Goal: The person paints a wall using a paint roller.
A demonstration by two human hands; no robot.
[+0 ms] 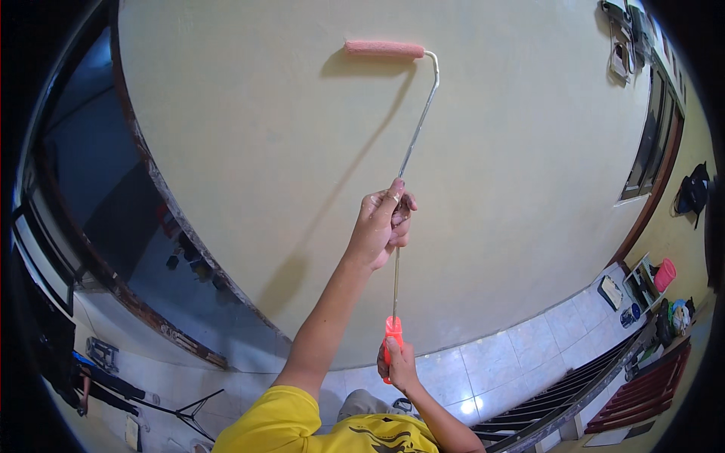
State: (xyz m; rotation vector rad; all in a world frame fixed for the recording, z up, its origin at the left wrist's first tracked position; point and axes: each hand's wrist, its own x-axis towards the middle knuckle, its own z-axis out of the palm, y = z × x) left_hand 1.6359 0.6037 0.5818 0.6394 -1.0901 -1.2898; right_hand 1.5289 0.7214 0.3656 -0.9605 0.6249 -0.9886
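Left hand: fingers closed around the metal rod of the paint roller, centre of frame, thumb laid up along the rod, pale smears on the skin. Right hand: fingers wrapped around the orange-red handle at lower centre, thumb on the near side. Roller runs from there up to upper centre, where the rod bends over to the pink sleeve, lying roughly horizontal. It's in front of the cream wall; its shadow falls below and left. Can't tell if the sleeve touches the wall. Yellow shirt at bottom of frame. Dark glass along the left. Shiny floor tiles at lower right, black railing beside them, pink basket at far right, dark bag hanging above it.
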